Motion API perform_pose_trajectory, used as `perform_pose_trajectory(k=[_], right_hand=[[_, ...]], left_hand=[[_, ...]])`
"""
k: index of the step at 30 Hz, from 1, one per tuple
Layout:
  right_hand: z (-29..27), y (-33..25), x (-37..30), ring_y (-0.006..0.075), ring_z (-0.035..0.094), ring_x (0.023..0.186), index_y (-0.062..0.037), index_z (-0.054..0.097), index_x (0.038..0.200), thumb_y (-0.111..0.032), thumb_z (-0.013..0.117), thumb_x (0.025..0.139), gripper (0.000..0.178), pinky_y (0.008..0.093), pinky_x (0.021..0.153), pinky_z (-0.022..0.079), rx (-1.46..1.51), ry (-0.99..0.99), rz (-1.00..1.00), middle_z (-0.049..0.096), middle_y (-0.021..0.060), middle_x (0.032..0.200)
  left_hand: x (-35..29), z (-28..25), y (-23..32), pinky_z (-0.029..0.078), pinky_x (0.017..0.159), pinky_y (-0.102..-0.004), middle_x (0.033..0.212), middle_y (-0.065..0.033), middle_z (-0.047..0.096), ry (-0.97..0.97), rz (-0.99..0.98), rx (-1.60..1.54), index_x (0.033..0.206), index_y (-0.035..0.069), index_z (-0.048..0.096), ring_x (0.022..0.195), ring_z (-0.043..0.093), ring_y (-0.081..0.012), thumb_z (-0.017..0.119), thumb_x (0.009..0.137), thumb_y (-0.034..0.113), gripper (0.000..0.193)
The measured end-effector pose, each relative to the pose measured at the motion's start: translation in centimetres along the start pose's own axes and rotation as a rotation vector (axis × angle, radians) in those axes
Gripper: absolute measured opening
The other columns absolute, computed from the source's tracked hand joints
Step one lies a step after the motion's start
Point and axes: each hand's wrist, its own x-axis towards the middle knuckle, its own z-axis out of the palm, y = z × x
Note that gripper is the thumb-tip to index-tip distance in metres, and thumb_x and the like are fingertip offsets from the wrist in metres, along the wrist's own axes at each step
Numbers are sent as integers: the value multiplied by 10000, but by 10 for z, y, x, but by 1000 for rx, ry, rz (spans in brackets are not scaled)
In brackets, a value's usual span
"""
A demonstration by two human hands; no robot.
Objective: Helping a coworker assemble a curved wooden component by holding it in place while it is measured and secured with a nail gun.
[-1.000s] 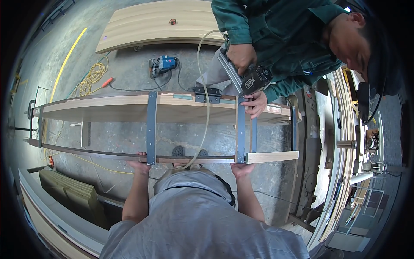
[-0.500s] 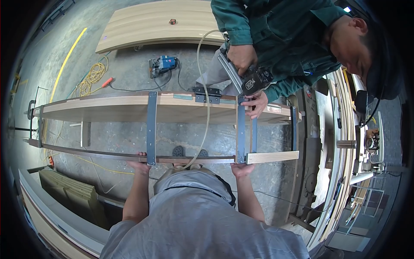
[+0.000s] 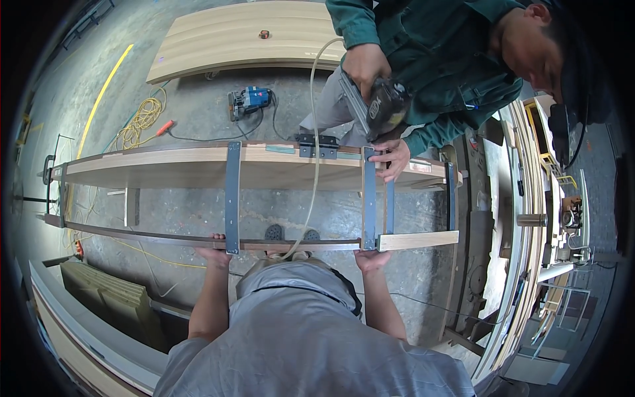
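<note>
1. Clamp-like fitting, black; at the left end of the long wooden panel, which stands on edge and crosses the view.
2. Stack of boards, tan; lower left.
3. Coiled cord, yellow; on the floor beyond the panel.
4. Dark rail; nearer the person, running alongside the panel, well apart from it.
5. Left hand; grasping the dark rail, fingertips over its far side, palm below, just beside the left strip.
6. Left strip, dark, flat; bridging panel and rail.
7. Power tool, blue; on the floor.
8. Metal bracket, black; on the panel's upper edge.
9. Right strip, dark; bridging likewise.
10. Right hand; at the rail by the right strip's lower end; cannot tell how far its fingers close.
11. Air tool, black, gripped by a co-worker's hand; nose near the right strip's upper end, the co-worker's other hand alongside.
12. Pale wood strip; just right of the right hand.
</note>
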Motion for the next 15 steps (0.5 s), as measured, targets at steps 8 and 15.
perform_pose_trajectory(k=[8, 15], right_hand=[[-1, 0, 1, 265, 543, 863, -182, 535, 1163, -714, 393, 792, 664, 426, 781, 452, 1, 20, -4, 586, 79, 1045], [-4, -1, 5, 264, 536, 881, -190, 528, 1183, -707, 395, 787, 665, 422, 784, 450, -4, -3, 11, 585, 82, 1051]], left_hand=[[0, 3, 1, 514, 541, -366, 569, -68, 501, 28, -10, 13, 733, 66, 448, 525, 520, -226, 277, 751, 838, 790], [-4, 7, 0, 512, 533, -363, 562, -65, 498, 48, -2, 6, 717, 71, 440, 513, 510, -222, 273, 743, 847, 794]])
